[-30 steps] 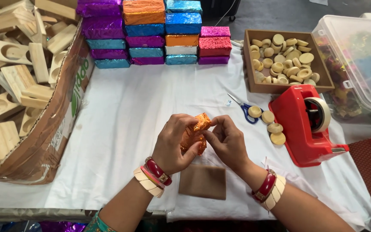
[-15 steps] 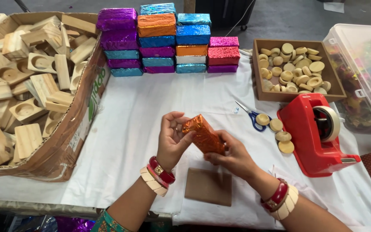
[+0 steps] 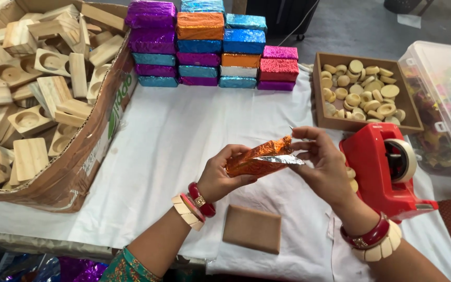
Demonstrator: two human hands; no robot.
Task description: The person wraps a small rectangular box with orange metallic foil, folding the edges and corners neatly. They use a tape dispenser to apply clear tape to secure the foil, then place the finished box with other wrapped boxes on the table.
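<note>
Between a cardboard box of wooden blocks and a tray of discs, both hands grip a foil-wrapped block.

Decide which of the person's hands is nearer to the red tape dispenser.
Right. The right hand is just beside the red tape dispenser, on its left; the left hand is farther left, beyond the orange foil block.

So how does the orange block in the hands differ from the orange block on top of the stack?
The held block is only partly wrapped: a silver flap of foil sticks out at its end. The stack-top block is fully wrapped and smooth. The held one is tilted above the cloth, between the left hand and right hand; the other lies flat on the stack. Both wear shiny orange foil.
</note>
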